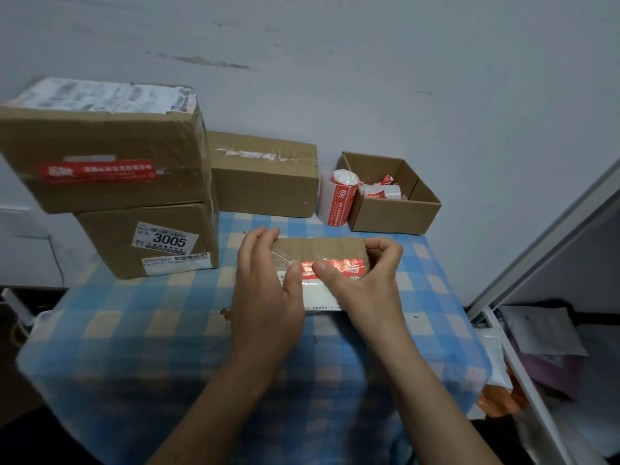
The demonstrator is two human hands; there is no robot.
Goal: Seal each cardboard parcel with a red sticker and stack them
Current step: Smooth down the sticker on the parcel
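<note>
left hand (268,283) lies fairly flat, steadying the small parcel (322,246) at centre frame on the worktop (134,313); right hand (369,280) curls round its right end, both thumbs pressing the red sticker (339,266) down to seal.

A white label (165,242) on the lower stacked cardboard box (110,236) is showing the number 3005 in bold black digits. White print on the upper box's (100,135) red sticker (97,171) and on the sticker roll (339,199) is appearing too blurred to read
</note>
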